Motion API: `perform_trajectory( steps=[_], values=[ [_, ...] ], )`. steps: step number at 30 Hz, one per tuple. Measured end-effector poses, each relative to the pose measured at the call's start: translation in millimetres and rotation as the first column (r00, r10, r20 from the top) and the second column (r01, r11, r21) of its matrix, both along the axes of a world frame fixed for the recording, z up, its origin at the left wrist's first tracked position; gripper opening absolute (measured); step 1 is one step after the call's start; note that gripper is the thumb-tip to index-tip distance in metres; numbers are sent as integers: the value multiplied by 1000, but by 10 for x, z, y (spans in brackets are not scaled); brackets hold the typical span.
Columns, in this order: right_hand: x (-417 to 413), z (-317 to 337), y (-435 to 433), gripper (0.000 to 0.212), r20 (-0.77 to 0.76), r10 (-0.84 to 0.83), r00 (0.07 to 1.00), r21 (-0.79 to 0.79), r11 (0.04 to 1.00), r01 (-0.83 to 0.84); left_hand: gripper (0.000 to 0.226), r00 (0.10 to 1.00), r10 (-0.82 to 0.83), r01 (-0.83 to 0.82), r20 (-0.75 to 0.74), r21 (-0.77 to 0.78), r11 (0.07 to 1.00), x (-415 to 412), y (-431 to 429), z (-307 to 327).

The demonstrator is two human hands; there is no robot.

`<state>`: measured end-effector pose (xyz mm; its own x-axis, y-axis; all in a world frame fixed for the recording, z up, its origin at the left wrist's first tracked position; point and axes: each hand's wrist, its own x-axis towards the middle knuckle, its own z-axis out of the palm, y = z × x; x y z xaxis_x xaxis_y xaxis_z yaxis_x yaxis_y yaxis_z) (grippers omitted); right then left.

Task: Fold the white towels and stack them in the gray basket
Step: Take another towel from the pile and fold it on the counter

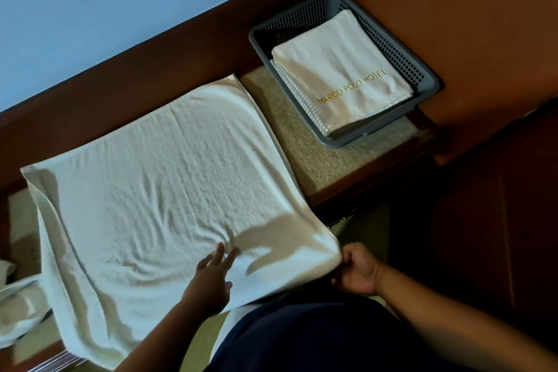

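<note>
**Towel Spread Flat, One Corner in Hand**

A white towel (181, 166) is lying spread across the bench (317, 157), its left edge doubling over and its near edge hanging off the front toward the person. It is probably lying flat like this so it can be smoothed before a fold.

The left hand (211, 278) is resting on the near part of the cloth with fingers straight and slightly spread, apparently pinning the fabric in place. The right hand (359, 272) is curling its fingers around the towel's near right corner, seemingly ready to lift that corner across.

The gray basket (332, 142) is sitting on the far right end of the bench, apart from the spread towel. Folded towels (341, 75) are lying stacked inside it, the top one showing gold lettering, so part of the job looks done. Another crumpled towel (18, 308) is waiting at the left edge of the view.
</note>
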<state>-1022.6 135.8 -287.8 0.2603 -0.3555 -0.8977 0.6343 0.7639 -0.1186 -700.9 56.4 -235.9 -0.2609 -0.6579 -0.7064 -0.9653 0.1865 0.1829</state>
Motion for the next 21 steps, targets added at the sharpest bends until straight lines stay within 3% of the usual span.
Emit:
perform_trajectory(
  steps=[4, 10, 21],
  values=[
    [8, 12, -77, 33, -9, -99, 995, 3, 995, 99, 78, 1000, 4, -4, 5, 11, 1000, 14, -21, 10],
    [-22, -39, -105, 29, -142, -117, 983, 170, 975, 141, 78, 1000, 6, -6, -8, 13, 1000, 17, -35, 17],
    [-43, -18, -106, 26, -203, 284, 937, 255, 939, -229, 78, 1000, -8, 8, -14, 4, 1000, 54, -49, -21]
  ],
)
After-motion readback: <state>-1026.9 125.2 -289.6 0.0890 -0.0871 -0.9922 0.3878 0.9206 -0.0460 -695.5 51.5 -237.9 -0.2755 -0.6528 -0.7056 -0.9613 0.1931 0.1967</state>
